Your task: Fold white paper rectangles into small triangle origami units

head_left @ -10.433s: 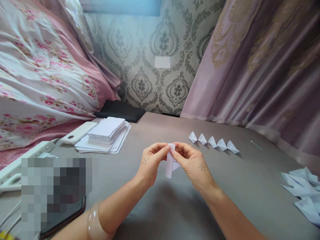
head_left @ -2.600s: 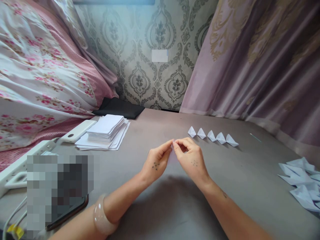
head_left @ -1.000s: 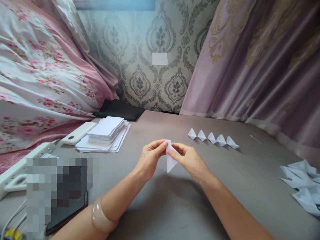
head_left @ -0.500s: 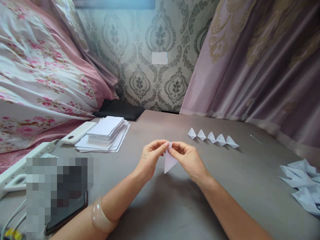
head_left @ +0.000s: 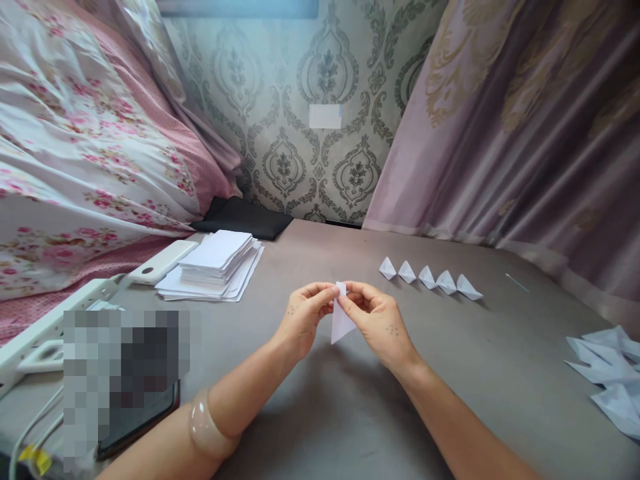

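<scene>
A small piece of folded white paper (head_left: 342,324) is held up above the grey table, its lower end narrowing to a point. My left hand (head_left: 306,313) pinches its upper left edge between thumb and fingers. From the other side my right hand (head_left: 376,319) is closed on the same paper, the thumb pressed flat near the top. Fingers hide part of the upper folds. Beyond my right hand, several small folded paper shapes (head_left: 427,277) stand in a row.
Stacked white paper (head_left: 215,267) lies at the left by a white device (head_left: 164,261), a power strip (head_left: 65,330) and a phone (head_left: 145,420). Larger folded papers (head_left: 607,373) are heaped at the right edge. A thin white stick (head_left: 517,283) lies far right.
The view has shifted slightly, so the surroundings appear a little further right. Both hands keep their pinch on the folded paper, with hardly any movement.
</scene>
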{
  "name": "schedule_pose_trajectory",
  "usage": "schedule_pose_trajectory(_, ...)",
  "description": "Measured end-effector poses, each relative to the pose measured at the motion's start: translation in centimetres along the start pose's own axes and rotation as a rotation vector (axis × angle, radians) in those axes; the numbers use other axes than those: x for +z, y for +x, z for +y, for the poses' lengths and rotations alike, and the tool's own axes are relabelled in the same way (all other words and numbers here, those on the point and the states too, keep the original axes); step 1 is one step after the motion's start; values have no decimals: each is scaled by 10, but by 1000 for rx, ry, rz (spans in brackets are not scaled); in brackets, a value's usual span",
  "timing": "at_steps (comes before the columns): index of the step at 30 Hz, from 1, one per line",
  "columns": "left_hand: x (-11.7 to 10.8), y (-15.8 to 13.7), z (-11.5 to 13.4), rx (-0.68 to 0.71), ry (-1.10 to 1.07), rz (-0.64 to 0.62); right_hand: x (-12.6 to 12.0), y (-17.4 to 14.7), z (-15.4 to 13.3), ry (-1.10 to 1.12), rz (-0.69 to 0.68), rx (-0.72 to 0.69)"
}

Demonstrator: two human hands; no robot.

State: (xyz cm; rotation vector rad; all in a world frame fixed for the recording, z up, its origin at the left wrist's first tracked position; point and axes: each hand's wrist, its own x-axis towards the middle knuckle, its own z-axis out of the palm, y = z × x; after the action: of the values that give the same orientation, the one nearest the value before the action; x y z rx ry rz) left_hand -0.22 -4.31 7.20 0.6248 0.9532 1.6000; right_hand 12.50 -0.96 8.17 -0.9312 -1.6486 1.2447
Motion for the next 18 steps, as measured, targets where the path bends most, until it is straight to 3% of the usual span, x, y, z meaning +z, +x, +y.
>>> schedule_pose_trajectory(10, 2, 0, 1, 20, -36, 1, 1, -7, -4, -382, 26, -300)
schedule_pose_trajectory(15, 0, 1, 0, 42, -38, -35, 1, -12, -4, -752, 36, -521)
schedule_pose_trajectory(18, -2, 2, -2, 27, -46, -64, 2, -14, -6, -957, 29, -569)
